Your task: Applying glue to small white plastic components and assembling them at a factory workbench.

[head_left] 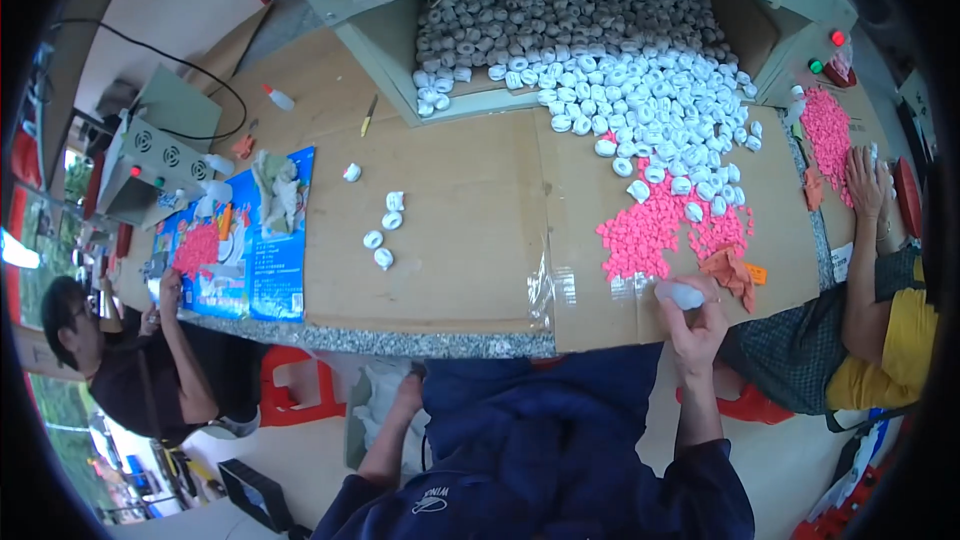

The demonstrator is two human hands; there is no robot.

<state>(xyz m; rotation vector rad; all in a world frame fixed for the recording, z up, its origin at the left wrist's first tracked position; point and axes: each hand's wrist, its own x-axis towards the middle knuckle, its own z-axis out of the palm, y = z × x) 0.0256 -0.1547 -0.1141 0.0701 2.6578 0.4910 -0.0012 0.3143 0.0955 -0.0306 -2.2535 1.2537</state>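
Observation:
My right hand (697,328) is raised at the table's front edge, its fingers closed round a small whitish, translucent bottle (682,296). Just beyond it lie a loose pile of small pink pieces (640,235) and a crumpled orange-pink cloth (730,275). My left hand (408,395) hangs low beside my lap, below the table edge; its fingers cannot be made out. Many round white pieces (640,90) spill from an open-fronted pale green box onto the cardboard. A few loose white pieces (383,258) lie left of the middle.
The pale green box (375,65) stands at the back. A yellow knife (369,115) and a red-tipped bottle (278,97) lie at the back left. Co-workers sit at left, by a blue sheet (277,280), and at right. Beside my left leg stands a bin (356,425).

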